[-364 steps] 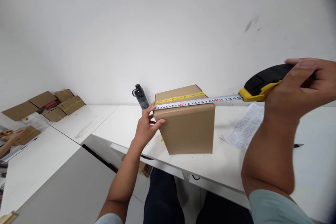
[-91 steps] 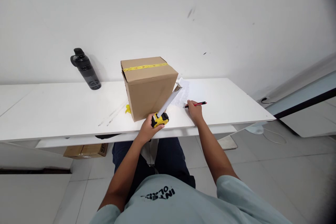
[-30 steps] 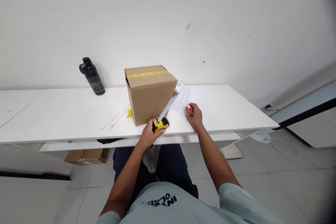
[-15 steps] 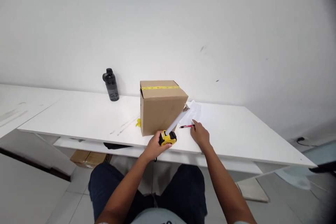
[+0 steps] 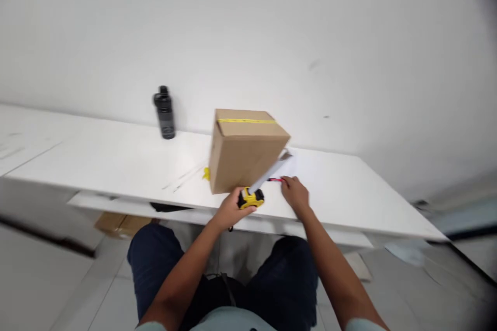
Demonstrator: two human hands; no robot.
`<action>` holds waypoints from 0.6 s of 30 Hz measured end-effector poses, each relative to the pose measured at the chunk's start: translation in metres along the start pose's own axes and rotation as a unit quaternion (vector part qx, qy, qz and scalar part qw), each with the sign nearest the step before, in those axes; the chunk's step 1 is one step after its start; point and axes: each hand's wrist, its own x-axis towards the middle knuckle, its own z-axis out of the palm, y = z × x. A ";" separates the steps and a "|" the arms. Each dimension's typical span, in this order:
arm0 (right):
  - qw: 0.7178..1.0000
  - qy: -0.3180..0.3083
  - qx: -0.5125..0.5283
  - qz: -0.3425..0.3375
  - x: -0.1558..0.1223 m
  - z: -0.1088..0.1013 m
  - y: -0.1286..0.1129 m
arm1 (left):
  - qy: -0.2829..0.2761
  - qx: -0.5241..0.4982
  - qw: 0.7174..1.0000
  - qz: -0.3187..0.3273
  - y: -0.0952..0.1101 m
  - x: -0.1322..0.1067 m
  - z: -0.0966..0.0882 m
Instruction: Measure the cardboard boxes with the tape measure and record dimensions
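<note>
The tape measure (image 5: 252, 198) is sitting inside the left hand (image 5: 231, 209), near the front edge of the white table (image 5: 334, 191). This hand is grasping the yellow and black case, with the thumb pressing along the near side. The blade (image 5: 267, 175) is slanting out from the case, away from the left hand and toward the right, and its hook end is hanging over the paper (image 5: 290, 165).

By my judgement, the case is feeling compact and solid, a little heavy for its size, and not slippery; the blade is being springy and thin-edged, so the sides of the case are offering the better hold.

The right hand (image 5: 295, 196) is reaching to the pen (image 5: 276, 180), and its fingers are meeting the red end; because of the blur, I cannot tell whether they are pinching it or only touching it. The pen is probably being light, stiff and easy to roll.

Just beyond the left hand, the cardboard box (image 5: 252, 158) is standing upright. A yellow strip (image 5: 246, 121) is crossing its closed top, and the walls are hiding any contents. Farther beyond this hand, to its left, the capped bottle (image 5: 166, 116) is standing.
</note>
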 end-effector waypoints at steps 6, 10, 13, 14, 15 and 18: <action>0.999 -0.012 0.008 0.041 0.001 -0.003 0.011 | -0.069 0.005 0.998 0.007 -0.002 0.011 0.012; 0.997 0.017 0.057 0.046 0.001 0.004 0.017 | -0.096 -0.007 0.995 0.017 -0.001 0.009 0.004; 0.995 0.030 0.083 0.042 0.000 0.007 0.019 | -0.124 -0.015 0.992 0.022 0.002 0.008 -0.004; 0.995 0.029 0.087 0.042 0.000 0.006 0.019 | -0.132 -0.020 0.991 0.028 0.002 0.009 -0.006; 0.995 0.027 0.089 0.041 0.000 0.005 0.020 | -0.139 -0.028 0.989 0.037 0.003 0.009 -0.007; 0.995 0.020 0.089 0.037 -0.001 0.001 0.020 | -0.150 -0.056 0.985 0.056 0.005 0.009 -0.007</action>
